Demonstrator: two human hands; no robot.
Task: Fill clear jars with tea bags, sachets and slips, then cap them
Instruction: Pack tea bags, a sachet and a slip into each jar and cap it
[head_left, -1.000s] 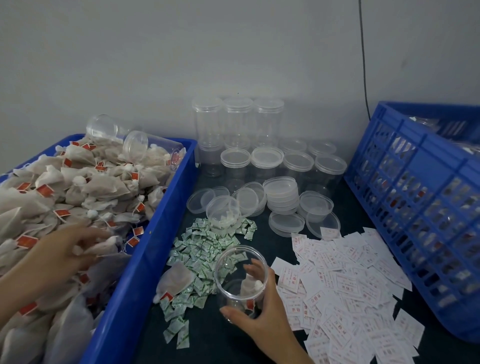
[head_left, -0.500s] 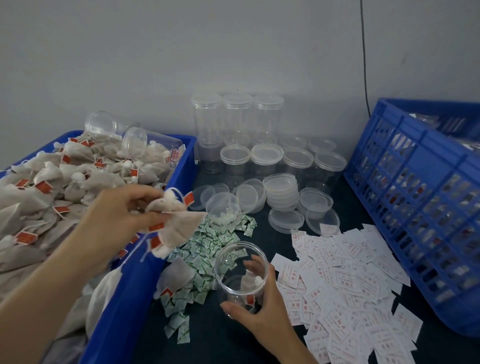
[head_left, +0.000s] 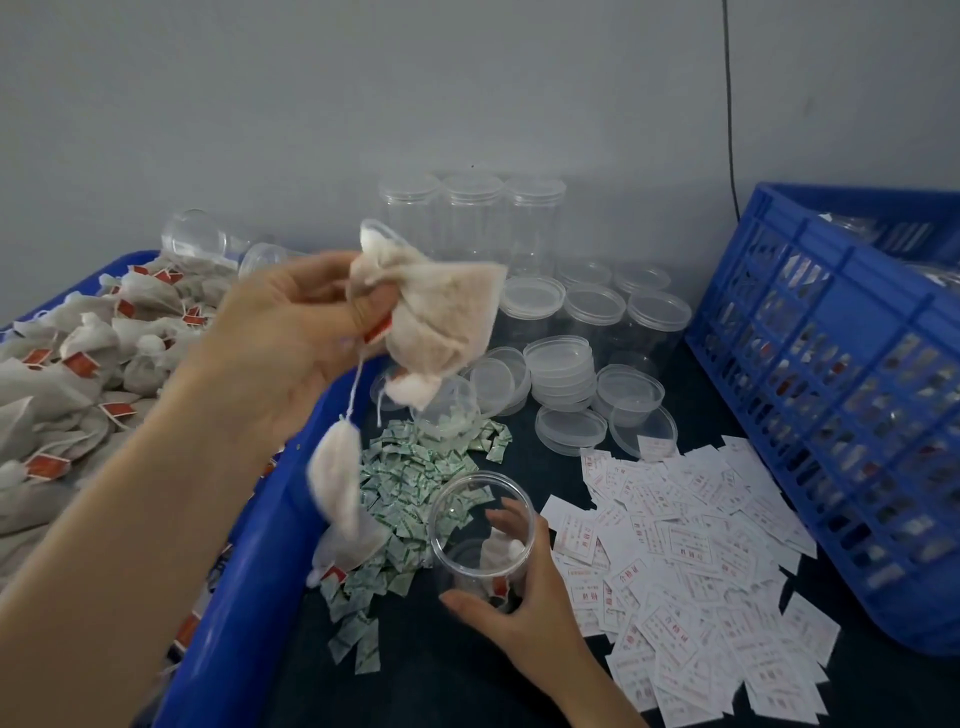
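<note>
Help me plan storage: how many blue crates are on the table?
2. One solid-walled crate at the left, heaped with tea bags; one lattice-walled crate at the right edge. More may lie outside the view.

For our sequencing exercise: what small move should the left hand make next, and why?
Probably carry the tea bags in the left hand over the open jar and drop them in: the right hand steadies it, nearly empty, uncapped.
</note>
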